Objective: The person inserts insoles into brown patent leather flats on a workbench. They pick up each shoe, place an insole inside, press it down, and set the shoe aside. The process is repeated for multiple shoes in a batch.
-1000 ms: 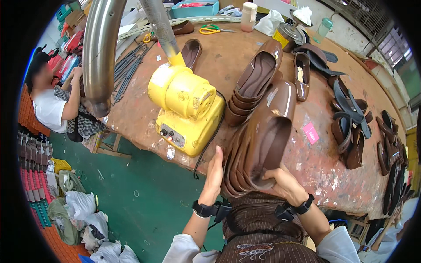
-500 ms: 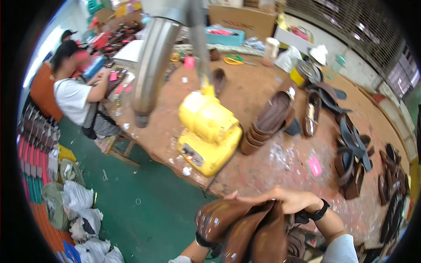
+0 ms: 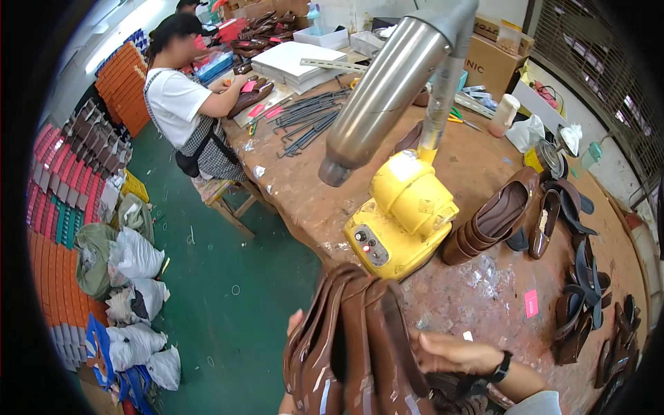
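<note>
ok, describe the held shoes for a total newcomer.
Find the yellow machine on the big table. Below it, slightly left, at the picture's lower edge, is the brown shoe bundle. Unlike the brown stack on the table right of the machine, it sits between the wearer's left hand and right hand.

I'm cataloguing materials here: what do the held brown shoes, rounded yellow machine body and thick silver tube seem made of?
Glossy brown shoes: leather or synthetic lookalike, judging by smooth sheen; I can't tell which. Rounded yellow machine body: probably painted metal, its glossy coat smudged. Thick silver tube: likely bare steel, from its mirror-like streaks.
</note>
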{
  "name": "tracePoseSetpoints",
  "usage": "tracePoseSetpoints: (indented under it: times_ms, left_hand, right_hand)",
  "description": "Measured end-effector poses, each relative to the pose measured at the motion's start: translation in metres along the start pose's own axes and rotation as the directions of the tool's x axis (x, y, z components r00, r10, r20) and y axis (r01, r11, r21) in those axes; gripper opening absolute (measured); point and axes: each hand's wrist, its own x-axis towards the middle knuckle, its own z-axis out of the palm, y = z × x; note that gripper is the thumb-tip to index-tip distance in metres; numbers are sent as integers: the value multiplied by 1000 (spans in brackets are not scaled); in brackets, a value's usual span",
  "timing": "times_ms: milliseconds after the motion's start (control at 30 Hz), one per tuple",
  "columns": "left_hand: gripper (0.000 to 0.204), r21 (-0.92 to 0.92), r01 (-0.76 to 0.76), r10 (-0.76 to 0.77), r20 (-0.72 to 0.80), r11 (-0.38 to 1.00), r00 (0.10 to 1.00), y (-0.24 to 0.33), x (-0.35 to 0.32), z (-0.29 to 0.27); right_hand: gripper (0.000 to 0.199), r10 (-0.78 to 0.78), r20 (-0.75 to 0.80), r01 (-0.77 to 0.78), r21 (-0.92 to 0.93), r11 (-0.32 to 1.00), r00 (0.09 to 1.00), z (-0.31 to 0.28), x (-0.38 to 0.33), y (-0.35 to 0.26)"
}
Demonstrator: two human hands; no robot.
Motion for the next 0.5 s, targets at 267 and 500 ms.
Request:
tracePoseSetpoints:
  times_ms: [267,500]
  left_hand:
    - [111,336,-48,40,32,941,999,38,30,1]
    - [113,423,-134,117,66,896,991,58,51,2]
  right_hand:
    - [51,-17,-391,75,134,988,920,-10,29,-6]
    - [50,-41,-372,71,68,995,928,-21,68,-14]
